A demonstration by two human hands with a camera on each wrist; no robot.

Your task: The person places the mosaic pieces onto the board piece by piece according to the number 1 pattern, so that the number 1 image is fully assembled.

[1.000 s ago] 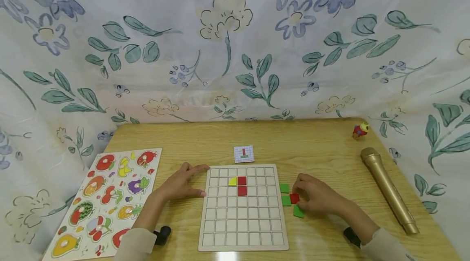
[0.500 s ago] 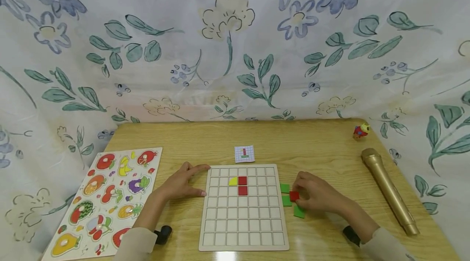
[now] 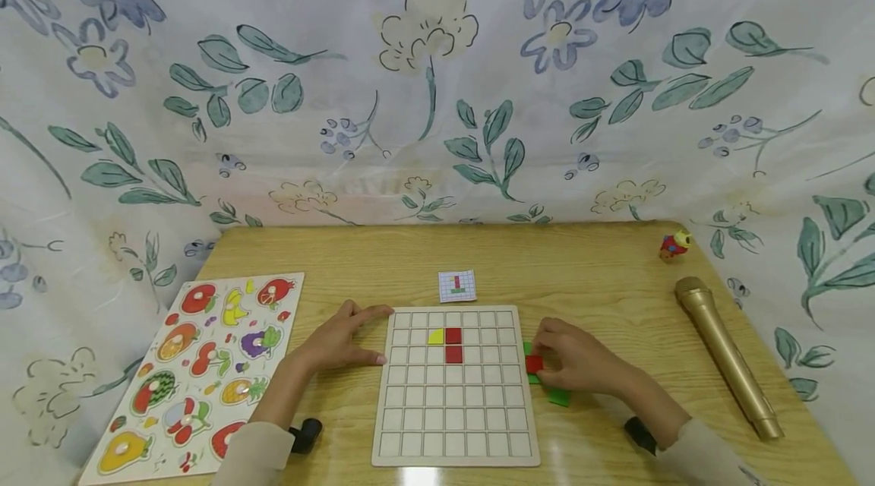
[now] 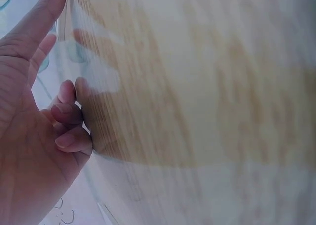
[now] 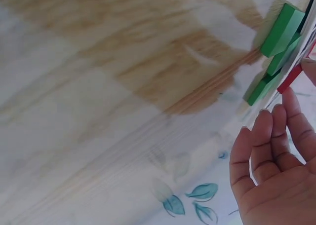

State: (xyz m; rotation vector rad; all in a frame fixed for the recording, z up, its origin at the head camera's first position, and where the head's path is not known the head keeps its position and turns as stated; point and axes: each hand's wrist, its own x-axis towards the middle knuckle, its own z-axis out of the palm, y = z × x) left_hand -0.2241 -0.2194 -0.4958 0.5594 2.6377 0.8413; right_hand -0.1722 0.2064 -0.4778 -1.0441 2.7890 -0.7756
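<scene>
Moved left since the earlier frame, together with right hand (image 3: 577, 357): red tile (image 3: 534, 364), brought nearer the right edge of the grid board (image 3: 472, 419). Now right of centre and low in the head view, at the green tiles (image 3: 559, 398); hard to tell whether resting on them or just above. Pinched between thumb and fingers, not released. Likely to handle as light, stiff and thin, hardly fragile, perhaps a little slippery if smooth; best taken by two opposite edges.

Set in the board's upper middle: yellow piece (image 3: 436, 336) and two red squares (image 3: 453, 336). Along its left edge, thumb and forefinger of left hand (image 3: 342, 342), spread apart and grasping nothing. Just above the board, small pattern card (image 3: 456, 285). At lower left, fruit puzzle (image 3: 224, 285); at far right, gold microphone (image 3: 726, 353), with toy figure (image 3: 675, 244) above it.

Partly hidden behind red tile and fingers: the nearer green tiles. Cut off at the right border of the right wrist view: red tile. Blurred and glary in the left wrist view: tabletop (image 4: 197, 87), with forefinger cropped at the top.
</scene>
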